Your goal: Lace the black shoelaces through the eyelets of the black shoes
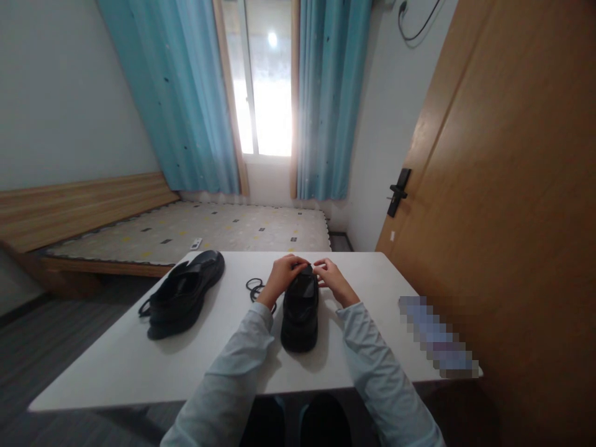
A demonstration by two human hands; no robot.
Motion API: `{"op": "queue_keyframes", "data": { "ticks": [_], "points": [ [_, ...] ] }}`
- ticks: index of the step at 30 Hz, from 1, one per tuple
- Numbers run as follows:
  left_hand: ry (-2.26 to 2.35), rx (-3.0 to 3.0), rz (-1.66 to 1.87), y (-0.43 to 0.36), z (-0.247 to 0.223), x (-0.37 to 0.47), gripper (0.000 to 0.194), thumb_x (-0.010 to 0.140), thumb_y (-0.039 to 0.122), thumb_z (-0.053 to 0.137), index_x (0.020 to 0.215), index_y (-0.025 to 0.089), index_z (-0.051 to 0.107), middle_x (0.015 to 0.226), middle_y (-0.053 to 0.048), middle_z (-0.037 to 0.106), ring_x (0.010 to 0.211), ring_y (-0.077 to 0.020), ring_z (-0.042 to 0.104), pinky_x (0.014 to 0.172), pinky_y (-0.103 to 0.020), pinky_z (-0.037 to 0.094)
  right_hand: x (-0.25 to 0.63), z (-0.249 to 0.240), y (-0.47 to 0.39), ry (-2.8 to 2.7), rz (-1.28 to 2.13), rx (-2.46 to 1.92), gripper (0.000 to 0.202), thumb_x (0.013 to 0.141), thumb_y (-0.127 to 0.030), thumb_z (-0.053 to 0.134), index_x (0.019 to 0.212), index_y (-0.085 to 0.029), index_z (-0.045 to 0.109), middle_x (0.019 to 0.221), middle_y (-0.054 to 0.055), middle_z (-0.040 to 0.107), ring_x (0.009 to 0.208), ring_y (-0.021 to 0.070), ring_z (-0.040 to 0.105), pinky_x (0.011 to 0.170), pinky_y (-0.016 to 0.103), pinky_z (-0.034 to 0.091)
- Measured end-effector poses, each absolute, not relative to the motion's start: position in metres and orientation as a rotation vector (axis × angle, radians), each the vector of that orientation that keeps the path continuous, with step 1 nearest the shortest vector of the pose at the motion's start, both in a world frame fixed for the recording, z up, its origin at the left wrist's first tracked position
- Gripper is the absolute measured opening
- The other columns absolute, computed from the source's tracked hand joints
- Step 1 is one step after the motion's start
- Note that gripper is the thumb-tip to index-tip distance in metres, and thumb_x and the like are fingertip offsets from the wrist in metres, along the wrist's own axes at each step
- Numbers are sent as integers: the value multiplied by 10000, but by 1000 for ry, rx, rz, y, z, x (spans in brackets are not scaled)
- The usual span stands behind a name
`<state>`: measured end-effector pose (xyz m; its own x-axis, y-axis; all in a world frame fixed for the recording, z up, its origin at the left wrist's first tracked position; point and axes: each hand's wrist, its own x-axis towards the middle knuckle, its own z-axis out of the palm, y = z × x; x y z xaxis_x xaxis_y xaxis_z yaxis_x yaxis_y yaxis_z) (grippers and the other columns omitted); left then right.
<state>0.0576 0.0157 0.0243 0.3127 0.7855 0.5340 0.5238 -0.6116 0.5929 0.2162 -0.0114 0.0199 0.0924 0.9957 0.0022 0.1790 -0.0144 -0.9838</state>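
Observation:
A black shoe [299, 329] stands on the white table right in front of me, its heel end towards me. My left hand [283, 276] reaches over the shoe's far end from the left, with thumb and fingers closed on its upper. At the right side of that same end is my right hand [332, 277], its fingers bent and the fingertips close together by the shoe. Whatever small thing lies between the right fingertips is too small to make out. Beside my left wrist, a loose black shoelace [254, 287] lies coiled on the table, partly hidden by the forearm.
A second black shoe [179, 298] rests on the left part of the white table [372, 347]. A blurred bluish flat item [435, 335] lies near the right edge. Beyond the table is a bed [242, 226] with a small white object [196, 244]; a wooden door [503, 186] stands at right.

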Motion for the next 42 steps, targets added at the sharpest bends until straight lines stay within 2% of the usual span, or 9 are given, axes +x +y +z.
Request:
{"op": "queue_keyframes", "data": {
  "ticks": [6, 12, 24, 34, 42],
  "points": [
    [1223, 2378, 1118, 12, 21, 65, 145, 756, 199, 637, 843, 227, 750, 801, -39, 637, 759, -167, 602, 751, -288, 480, 230, 32, -17, -1110, 1316, -1299, 236, 634, -138, 507, 865, -188, 499, 672, -34, 567, 534, 101, 570, 523, 239, 493],
    [1261, 2444, 1093, 10, 18, 67, 115, 751, 207, 655, 822, 230, 742, 782, -36, 675, 781, -195, 594, 779, -321, 457, 238, 32, -16, -1068, 1412, -1247, 192, 633, -99, 511, 814, -156, 540, 652, -17, 587, 527, 110, 596, 524, 243, 501],
    [1297, 2605, 1032, 10, 16, 68, 113, 762, 256, 663, 839, 237, 744, 781, -46, 656, 784, -199, 570, 736, -311, 421, 240, 27, -12, -1119, 1420, -1207, 162, 650, -99, 517, 783, -133, 603, 655, 3, 610, 543, 107, 601, 536, 234, 506],
    [1301, 2636, 910, 6, 21, 67, 108, 762, 262, 652, 835, 243, 729, 852, -25, 674, 819, -187, 566, 737, -292, 404, 242, 23, -10, -1105, 1412, -1221, 129, 666, -110, 544, 784, -151, 575, 670, 5, 610, 555, 115, 611, 539, 243, 520],
    [1275, 2626, 985, 7, 19, 69, 119, 773, 265, 645, 835, 220, 735, 826, -39, 677, 784, -180, 562, 725, -295, 405, 238, 24, -12, -1132, 1387, -1210, 85, 705, -120, 560, 782, -156, 567, 656, -7, 615, 565, 111, 621, 538, 227, 527]
  ]
}}
